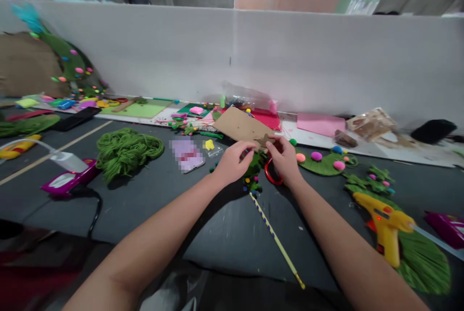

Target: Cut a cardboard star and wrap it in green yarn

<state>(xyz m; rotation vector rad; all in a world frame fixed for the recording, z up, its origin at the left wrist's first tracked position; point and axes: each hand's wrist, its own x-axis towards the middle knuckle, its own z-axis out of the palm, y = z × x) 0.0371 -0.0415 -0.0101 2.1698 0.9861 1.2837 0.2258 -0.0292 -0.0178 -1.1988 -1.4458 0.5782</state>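
My left hand (pixel 235 160) and my right hand (pixel 283 157) meet near the middle of the table. Both have their fingers closed on a small brown piece (pixel 266 141), one at each side of it. Just beyond it lies a brown cardboard sheet (pixel 241 125). Below my hands is a green cluster with small coloured pompoms (pixel 253 184), partly hidden by my left hand. A patterned yellow stick (pixel 277 241) runs from the cluster toward the front edge. Red scissor handles (pixel 270 174) show beside my right palm.
Green yarn (pixel 126 152), a phone (pixel 187 155) and a magenta device (pixel 70 178) are at left. A yellow glue gun (pixel 387 221) rests at right over a green leaf shape (pixel 424 258). A white partition (pixel 163 54) stands behind craft supplies.
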